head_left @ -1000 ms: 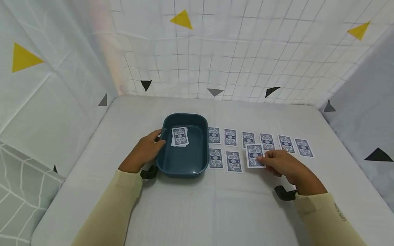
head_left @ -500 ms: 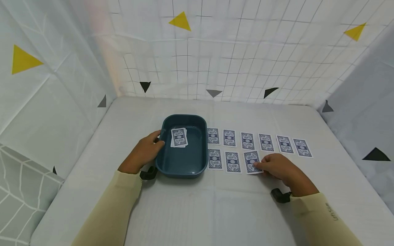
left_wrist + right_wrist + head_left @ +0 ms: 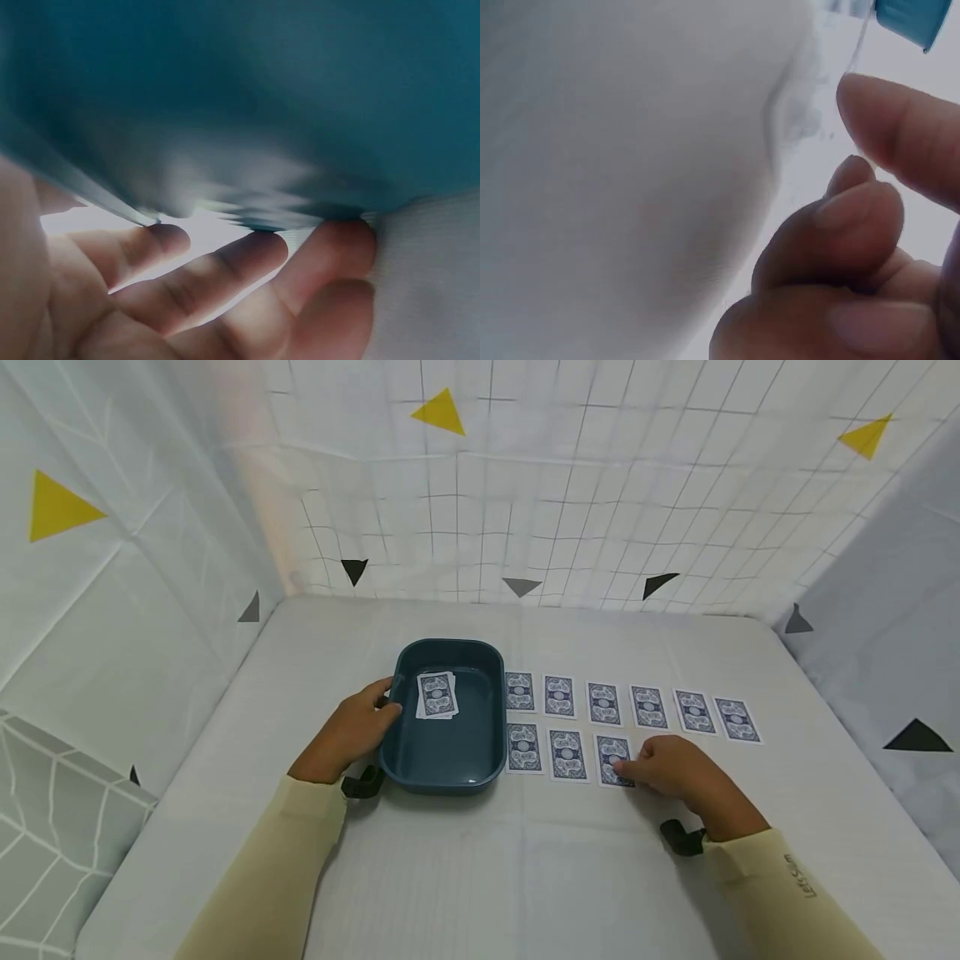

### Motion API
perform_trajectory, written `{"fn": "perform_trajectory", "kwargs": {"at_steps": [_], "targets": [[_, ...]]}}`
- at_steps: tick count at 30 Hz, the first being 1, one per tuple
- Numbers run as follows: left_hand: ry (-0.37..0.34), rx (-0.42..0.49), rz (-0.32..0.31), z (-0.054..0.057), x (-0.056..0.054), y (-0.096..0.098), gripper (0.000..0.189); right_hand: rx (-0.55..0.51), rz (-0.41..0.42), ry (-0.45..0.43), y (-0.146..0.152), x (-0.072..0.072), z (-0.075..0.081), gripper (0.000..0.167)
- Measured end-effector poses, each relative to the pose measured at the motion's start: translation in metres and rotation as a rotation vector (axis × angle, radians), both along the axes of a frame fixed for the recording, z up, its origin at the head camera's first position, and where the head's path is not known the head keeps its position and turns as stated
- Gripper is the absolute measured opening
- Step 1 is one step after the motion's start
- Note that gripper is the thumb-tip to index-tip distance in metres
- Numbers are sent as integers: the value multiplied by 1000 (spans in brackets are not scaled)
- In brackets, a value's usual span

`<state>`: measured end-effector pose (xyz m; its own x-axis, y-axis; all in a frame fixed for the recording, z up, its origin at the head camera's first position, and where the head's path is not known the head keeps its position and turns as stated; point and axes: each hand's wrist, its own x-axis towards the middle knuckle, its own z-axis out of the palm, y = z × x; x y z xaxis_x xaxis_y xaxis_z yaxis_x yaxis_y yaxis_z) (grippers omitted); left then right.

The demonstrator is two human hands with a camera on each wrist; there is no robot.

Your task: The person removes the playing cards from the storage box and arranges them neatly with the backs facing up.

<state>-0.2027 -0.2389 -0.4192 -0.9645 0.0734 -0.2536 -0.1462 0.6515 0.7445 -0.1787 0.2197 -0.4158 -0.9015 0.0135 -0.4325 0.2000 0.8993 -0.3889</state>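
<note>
In the head view my left hand (image 3: 348,731) grips the left rim of a dark teal plastic tray (image 3: 450,777), thumb at the edge. Its fingers touch the tray's outer wall (image 3: 247,82) in the left wrist view. Inside the tray lies a small stack of blue-backed playing cards (image 3: 437,695). My right hand (image 3: 678,772) holds a playing card (image 3: 613,752) at its right edge, down at the table in the front row. The thumb lies over its back, with the other fingers curled beneath the hand.
Face-down cards form two rows right of the tray: a back row with a card (image 3: 602,703) among several, and a front row with a card (image 3: 568,755) beside the held one. A white cloth covers the table (image 3: 465,877); patterned white sheets (image 3: 525,485) surround it.
My right hand has lowered the playing card from above the rows to the table, right of the front-row cards, and straightened it. My left hand stays on the tray.
</note>
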Motion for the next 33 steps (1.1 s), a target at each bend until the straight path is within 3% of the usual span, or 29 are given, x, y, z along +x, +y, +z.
{"fn": "perform_trajectory", "kwargs": {"at_steps": [9, 15, 23, 33], "targets": [[-1, -8, -4, 1, 0, 2, 65, -63, -3, 50, -15, -2, 24, 43], [11, -11, 1, 3, 0, 3, 65, -141, -22, 91, -39, -12, 42, 50], [-9, 3, 9, 1, 0, 4, 64, -202, 51, 194, -81, -27, 63, 42], [-9, 5, 19, 1, 1, 2, 64, -319, 90, 202, -130, -44, 79, 37]]}}
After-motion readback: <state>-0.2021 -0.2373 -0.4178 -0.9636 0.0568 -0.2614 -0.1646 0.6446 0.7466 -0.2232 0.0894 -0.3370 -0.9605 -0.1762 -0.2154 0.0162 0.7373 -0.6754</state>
